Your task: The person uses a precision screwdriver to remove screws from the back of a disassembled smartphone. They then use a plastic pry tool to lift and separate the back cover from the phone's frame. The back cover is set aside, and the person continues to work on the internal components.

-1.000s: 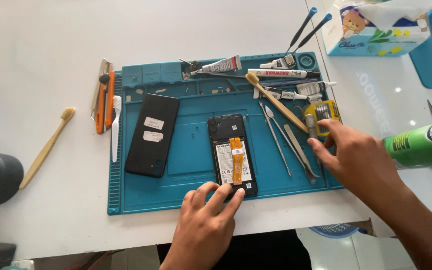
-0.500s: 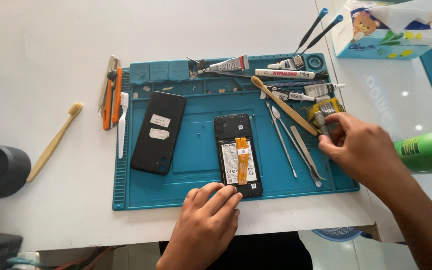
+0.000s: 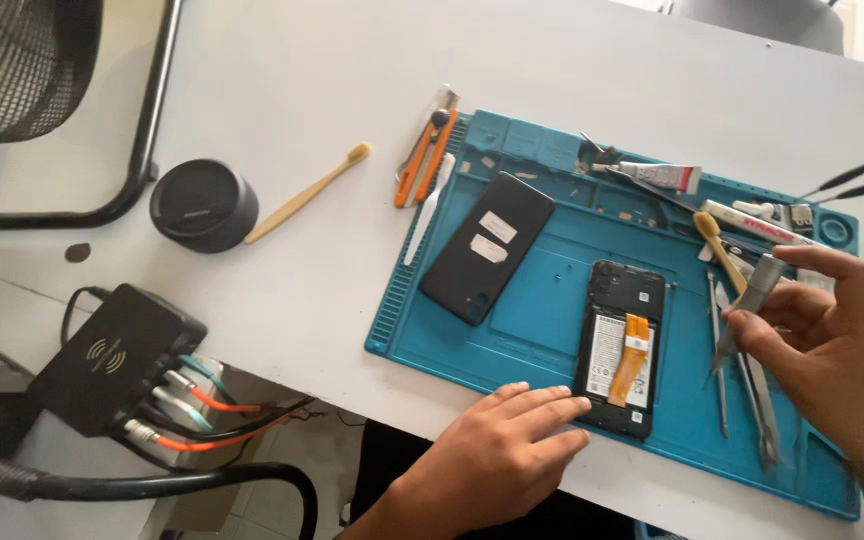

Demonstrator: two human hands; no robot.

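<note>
An opened black phone (image 3: 620,348) with its battery and an orange flex cable showing lies on a blue work mat (image 3: 552,300). My left hand (image 3: 492,455) rests flat at the mat's near edge, fingertips touching the phone's lower corner. My right hand (image 3: 837,345) is raised over the mat's right side and holds a slim grey metal screwdriver (image 3: 747,305) between thumb and fingers, tip pointing down. The phone's black back cover (image 3: 487,247) lies on the mat's left part.
Tweezers (image 3: 742,380), a wooden brush (image 3: 717,245) and glue tubes (image 3: 657,175) lie along the mat's right and far side. Orange pry tools (image 3: 424,160), a bamboo toothbrush (image 3: 307,192) and a black round container (image 3: 202,205) sit left of it. A black box with cables (image 3: 117,360) sits lower left.
The view has swung left. My right hand has lifted the grey screwdriver off the mat's tool pile. My left hand stays by the phone.
</note>
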